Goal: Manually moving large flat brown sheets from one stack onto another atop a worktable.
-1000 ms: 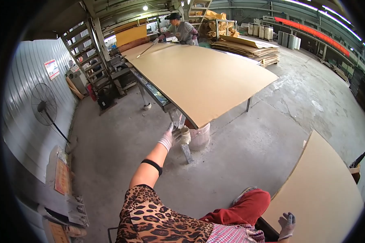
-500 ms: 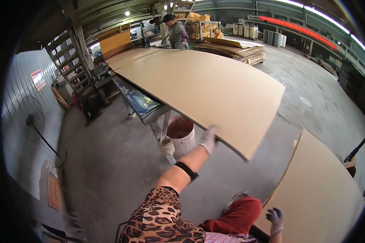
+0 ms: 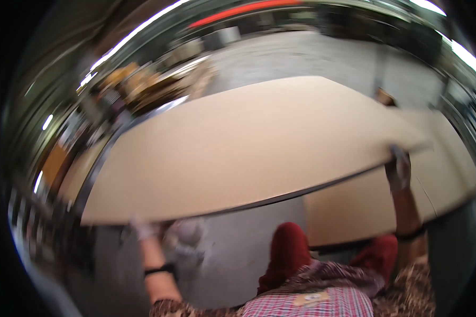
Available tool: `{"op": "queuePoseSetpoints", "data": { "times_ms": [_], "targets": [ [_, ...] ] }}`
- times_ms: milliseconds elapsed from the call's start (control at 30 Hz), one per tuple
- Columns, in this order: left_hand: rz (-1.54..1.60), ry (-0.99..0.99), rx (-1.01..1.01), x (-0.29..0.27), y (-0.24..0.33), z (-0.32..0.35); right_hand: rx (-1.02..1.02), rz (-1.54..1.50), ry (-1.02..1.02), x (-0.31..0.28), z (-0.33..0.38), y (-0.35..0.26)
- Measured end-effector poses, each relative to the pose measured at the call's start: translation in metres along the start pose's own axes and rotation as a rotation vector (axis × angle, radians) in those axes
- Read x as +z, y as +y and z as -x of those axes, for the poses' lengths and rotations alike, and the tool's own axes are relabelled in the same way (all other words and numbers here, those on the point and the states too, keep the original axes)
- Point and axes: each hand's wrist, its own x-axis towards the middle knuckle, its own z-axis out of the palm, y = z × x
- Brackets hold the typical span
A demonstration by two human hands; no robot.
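Note:
A wide tan cardboard sheet point(image 3: 238, 153) stretches across the space in front of me, its dark near edge toward my body. My left hand point(image 3: 144, 228), gloved and smeared by motion, grips that edge near the left corner. Toward the right end, my gloved right hand point(image 3: 399, 166) has its fingers wrapped over the edge. Below and to the right lies another tan sheet point(image 3: 349, 216), partly covered by the one I hold. The fingers under the held sheet are hidden.
A blurred pile of cardboard sheets point(image 3: 166, 87) stands at the far left, with a person point(image 3: 111, 104) beside it. Under the sheet's left part is a blurred pale bucket point(image 3: 188, 231). Concrete floor point(image 3: 280, 53) extends beyond the sheet.
My view has swung to the right. The sheet has come off the table side and now spans in front of me. My right hand, earlier open and apart, now grips its right end.

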Motion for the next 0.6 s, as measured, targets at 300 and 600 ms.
{"op": "queuePoseSetpoints", "data": {
  "times_ms": [300,600],
  "targets": [
    [0.041,-0.179,-0.355,0.017,-0.039,0.047,-0.552,0.583,0.339,-0.243,-0.039,-0.498],
    [-0.588,-1.578,-0.663,0.217,-0.068,0.328,0.071,-0.080,0.533,-0.179,0.152,-0.202]
  ]
}}
